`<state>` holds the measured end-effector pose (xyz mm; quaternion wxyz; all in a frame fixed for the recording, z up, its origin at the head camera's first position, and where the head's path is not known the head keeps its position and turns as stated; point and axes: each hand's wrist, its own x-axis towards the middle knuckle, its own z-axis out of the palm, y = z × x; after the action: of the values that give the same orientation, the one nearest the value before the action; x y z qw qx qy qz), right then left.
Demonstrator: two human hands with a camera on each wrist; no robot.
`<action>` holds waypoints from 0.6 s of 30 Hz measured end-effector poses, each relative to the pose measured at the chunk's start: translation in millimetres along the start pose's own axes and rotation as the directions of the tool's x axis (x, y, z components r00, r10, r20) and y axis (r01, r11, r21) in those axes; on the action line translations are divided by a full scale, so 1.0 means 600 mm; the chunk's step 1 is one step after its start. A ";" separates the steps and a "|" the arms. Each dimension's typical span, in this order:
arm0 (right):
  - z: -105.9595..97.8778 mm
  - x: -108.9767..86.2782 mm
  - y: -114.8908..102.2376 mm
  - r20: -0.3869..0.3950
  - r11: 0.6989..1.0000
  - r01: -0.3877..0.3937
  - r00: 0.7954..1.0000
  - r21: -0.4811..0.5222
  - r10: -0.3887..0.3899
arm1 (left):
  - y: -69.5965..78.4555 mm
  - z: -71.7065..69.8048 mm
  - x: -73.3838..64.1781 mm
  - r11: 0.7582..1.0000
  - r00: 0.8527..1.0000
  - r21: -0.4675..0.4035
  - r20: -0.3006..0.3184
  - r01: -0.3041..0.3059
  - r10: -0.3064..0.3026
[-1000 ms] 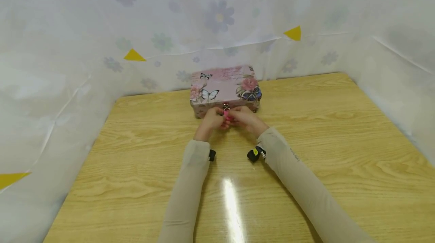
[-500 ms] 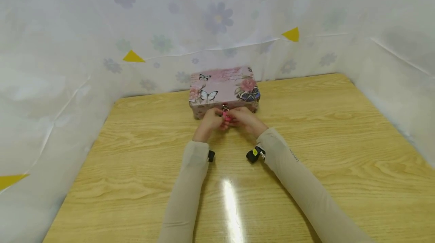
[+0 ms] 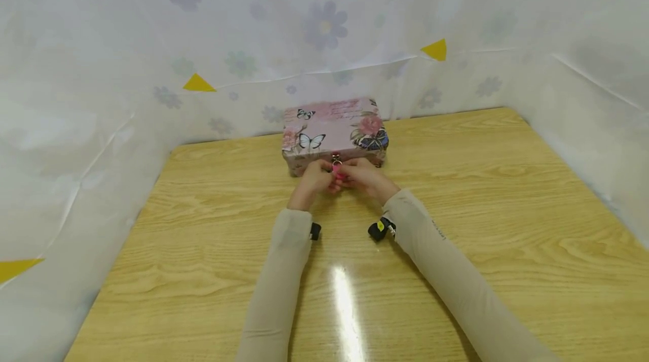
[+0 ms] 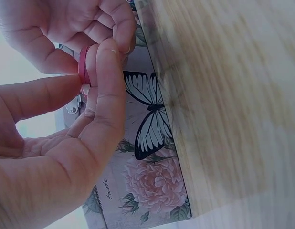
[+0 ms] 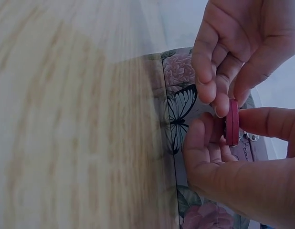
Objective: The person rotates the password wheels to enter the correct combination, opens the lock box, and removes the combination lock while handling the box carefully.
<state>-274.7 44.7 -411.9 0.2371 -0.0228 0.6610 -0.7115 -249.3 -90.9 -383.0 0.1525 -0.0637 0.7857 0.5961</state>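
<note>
A small pink-red padlock point(image 3: 337, 169) hangs by its metal shackle at the front clasp of a pink floral box point(image 3: 332, 125) printed with butterflies. My left hand point(image 3: 316, 177) pinches one side of the padlock between thumb and fingers. From the other side, my right hand point(image 3: 369, 177) pinches it too. Seen edge-on in the right wrist view, the padlock point(image 5: 232, 123) sits between the thumb and fingertips of my right hand point(image 5: 243, 171). In the left wrist view, fingers cover much of the padlock point(image 4: 82, 64). Its face is hidden there.
The box stands at the back of a wood-grain table point(image 3: 203, 249), near a white flowered curtain point(image 3: 243, 24). Yellow triangular markers point(image 3: 199, 83) are fixed to the curtain. A black wrist camera point(image 3: 379, 230) sits under the right sleeve.
The view shifts very slightly. Both hands stay at the padlock with no clear movement, and the box keeps its place.
</note>
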 end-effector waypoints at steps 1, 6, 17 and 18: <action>0.001 0.000 0.000 -0.002 1.000 -0.002 1.000 -0.004 0.002 | 0.000 0.000 0.000 1.000 1.000 0.002 0.000 0.002 -0.002; 0.001 0.001 0.000 -0.008 1.000 -0.003 1.000 -0.002 0.003 | 0.000 0.000 0.001 1.000 1.000 0.009 0.000 0.002 -0.002; 0.002 -0.003 -0.003 -0.003 1.000 -0.009 1.000 -0.018 0.009 | 0.001 0.000 -0.002 1.000 1.000 0.006 -0.003 0.001 -0.001; 0.002 -0.003 -0.002 -0.002 1.000 -0.008 1.000 -0.016 0.008 | 0.001 0.000 -0.002 1.000 1.000 0.005 -0.003 0.002 -0.002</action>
<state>-273.0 44.4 -409.8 0.2393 -0.0213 0.6672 -0.7051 -248.3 -90.8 -382.2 0.1520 -0.0649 0.7872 0.5941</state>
